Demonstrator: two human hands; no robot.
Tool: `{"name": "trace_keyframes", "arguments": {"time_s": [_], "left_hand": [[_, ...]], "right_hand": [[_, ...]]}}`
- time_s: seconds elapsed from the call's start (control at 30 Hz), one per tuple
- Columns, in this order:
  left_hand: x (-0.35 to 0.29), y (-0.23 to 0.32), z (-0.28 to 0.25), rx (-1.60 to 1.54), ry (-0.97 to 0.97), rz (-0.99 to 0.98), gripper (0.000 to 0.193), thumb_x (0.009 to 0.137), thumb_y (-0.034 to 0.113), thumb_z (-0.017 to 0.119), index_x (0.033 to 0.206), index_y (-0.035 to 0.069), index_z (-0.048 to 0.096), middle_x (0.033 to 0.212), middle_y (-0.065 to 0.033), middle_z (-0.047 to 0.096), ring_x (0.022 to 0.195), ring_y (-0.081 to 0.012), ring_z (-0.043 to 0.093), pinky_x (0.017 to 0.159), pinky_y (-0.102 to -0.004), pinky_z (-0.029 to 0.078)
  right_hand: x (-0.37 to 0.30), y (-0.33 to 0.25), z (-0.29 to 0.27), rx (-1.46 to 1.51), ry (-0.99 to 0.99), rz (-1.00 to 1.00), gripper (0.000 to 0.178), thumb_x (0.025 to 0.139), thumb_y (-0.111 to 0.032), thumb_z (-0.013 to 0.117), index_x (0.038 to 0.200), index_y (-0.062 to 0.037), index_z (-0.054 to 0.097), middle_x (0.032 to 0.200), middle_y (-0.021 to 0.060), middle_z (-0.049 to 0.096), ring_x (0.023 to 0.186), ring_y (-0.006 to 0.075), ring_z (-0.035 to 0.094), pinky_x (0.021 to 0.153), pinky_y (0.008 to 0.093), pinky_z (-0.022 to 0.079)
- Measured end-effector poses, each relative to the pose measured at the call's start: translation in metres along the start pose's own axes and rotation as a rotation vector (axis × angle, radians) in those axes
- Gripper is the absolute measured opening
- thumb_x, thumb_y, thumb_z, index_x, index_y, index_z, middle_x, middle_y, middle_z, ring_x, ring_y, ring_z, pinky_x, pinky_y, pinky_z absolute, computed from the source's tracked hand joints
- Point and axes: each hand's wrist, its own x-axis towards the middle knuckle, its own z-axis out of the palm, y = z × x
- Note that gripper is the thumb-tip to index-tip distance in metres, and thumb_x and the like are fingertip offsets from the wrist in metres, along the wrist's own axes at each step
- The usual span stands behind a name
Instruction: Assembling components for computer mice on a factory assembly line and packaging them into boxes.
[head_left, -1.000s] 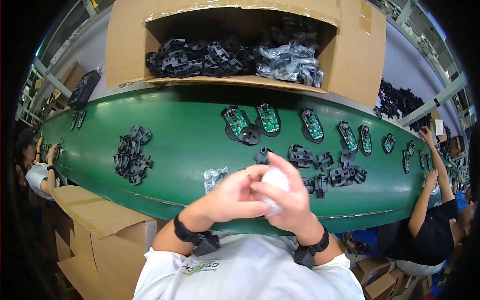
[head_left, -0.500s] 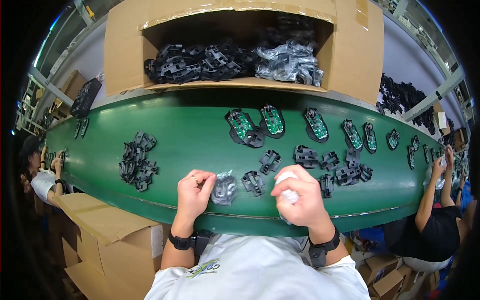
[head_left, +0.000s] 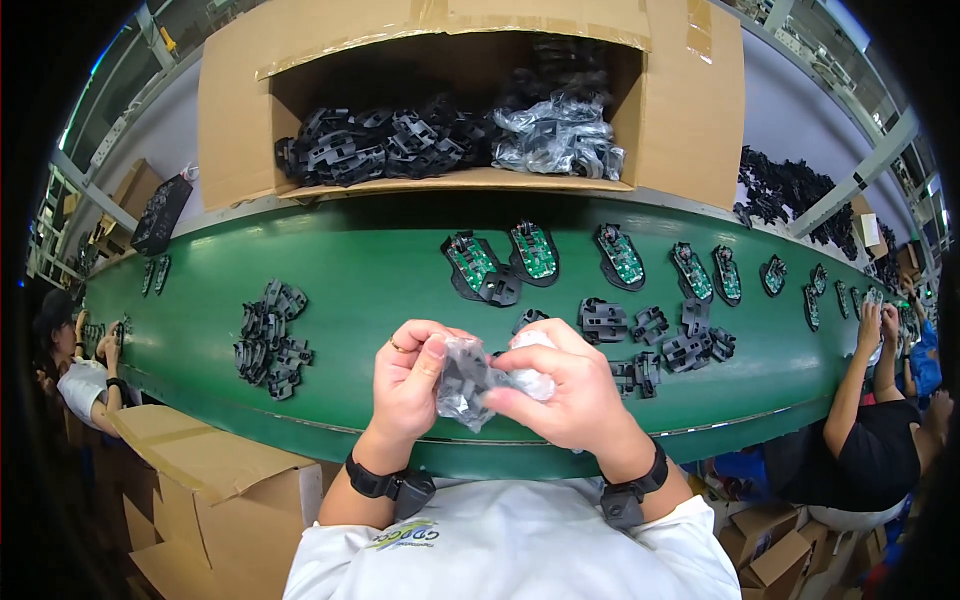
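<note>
A clear plastic bag with a dark plastic part point(head_left: 463, 388) inside is held up in front of me over the green belt point(head_left: 375, 270). My left hand point(head_left: 402, 385) pinches the bag's left side between thumb and fingers. My right hand point(head_left: 580, 395) is closed around crumpled clear plastic wrap point(head_left: 534, 378), its thumb and fingertips at the bag's right side. Just beyond my right hand lie loose black plastic parts point(head_left: 603, 320), one partly covered by my fingers. A pile of similar black parts point(head_left: 270, 340) rests to the left.
Green circuit boards on black bases point(head_left: 620, 257) line the belt's far side. Behind them an open cardboard box point(head_left: 225, 120) holds black parts, some bagged. Another carton point(head_left: 230, 460) stands at lower left. Co-workers sit at the left and right; one co-worker's hands point(head_left: 880, 325) are raised.
My left hand has lifted the bagged part off the belt. My right hand has come leftward to meet it, still gripping the crumpled wrap. The view has shifted slightly.
</note>
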Motion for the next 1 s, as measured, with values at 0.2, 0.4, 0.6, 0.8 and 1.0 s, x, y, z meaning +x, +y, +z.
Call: {"name": "trace_keyframes", "arguments": {"time_s": [0.2, 0.4, 0.6, 0.8, 1.0], "left_hand": [[0.003, -0.008, 0.007, 0.124, 0.168, -0.088, 0.012, 0.106, 0.012, 0.059, 0.111, 0.001, 0.060, 0.107, -0.0105, 0.071, 0.085, -0.0120, 0.066, 0.077, -0.0260, 0.054], [-0.013, 0.002, 0.024, 0.620, 0.239, 0.190, 0.015, 0.097, 0.006, 0.071, 0.100, 0.004, 0.057, 0.089, 0.0013, 0.061, 0.070, -0.0003, 0.048, 0.061, -0.0172, 0.039], [-0.005, -0.002, 0.026, 0.745, 0.167, 0.060, 0.017, 0.093, 0.005, 0.074, 0.086, 0.003, 0.058, 0.074, 0.0024, 0.059, 0.062, -0.0017, 0.048, 0.054, -0.0204, 0.039], [-0.003, 0.003, 0.000, 0.737, 0.099, 0.086, 0.019, 0.095, 0.000, 0.060, 0.076, 0.001, 0.057, 0.066, -0.0019, 0.056, 0.059, -0.0077, 0.049, 0.053, -0.0277, 0.040], [0.001, 0.033, -0.026, 1.080, 0.013, 0.224, 0.015, 0.093, 0.001, 0.066, 0.078, 0.001, 0.062, 0.075, -0.0078, 0.064, 0.062, -0.0191, 0.059, 0.057, -0.0306, 0.046]], "right_hand": [[0.000, 0.016, 0.008, 0.006, 0.058, -0.043, 0.023, 0.076, -0.012, 0.088, 0.095, -0.0022, 0.077, 0.101, 0.0138, 0.068, 0.092, 0.0262, 0.070, 0.078, 0.0343, 0.057], [0.001, 0.027, 0.022, -0.236, 0.232, -0.157, 0.019, 0.074, -0.017, 0.087, 0.087, -0.0091, 0.076, 0.101, 0.0098, 0.068, 0.085, 0.0285, 0.069, 0.068, 0.0390, 0.057], [-0.002, 0.027, 0.030, -0.254, 0.231, -0.223, 0.015, 0.079, -0.018, 0.084, 0.087, -0.0084, 0.076, 0.105, 0.0113, 0.068, 0.085, 0.0304, 0.068, 0.069, 0.0397, 0.057], [-0.006, 0.022, 0.020, -0.075, 0.070, -0.116, 0.012, 0.083, -0.011, 0.081, 0.091, -0.0037, 0.077, 0.104, 0.0164, 0.068, 0.088, 0.0315, 0.070, 0.075, 0.0388, 0.057], [0.003, 0.024, -0.021, -0.286, -0.017, -0.039, 0.011, 0.087, -0.011, 0.076, 0.096, -0.0047, 0.079, 0.104, 0.0171, 0.068, 0.088, 0.0301, 0.070, 0.077, 0.0367, 0.057]]}}
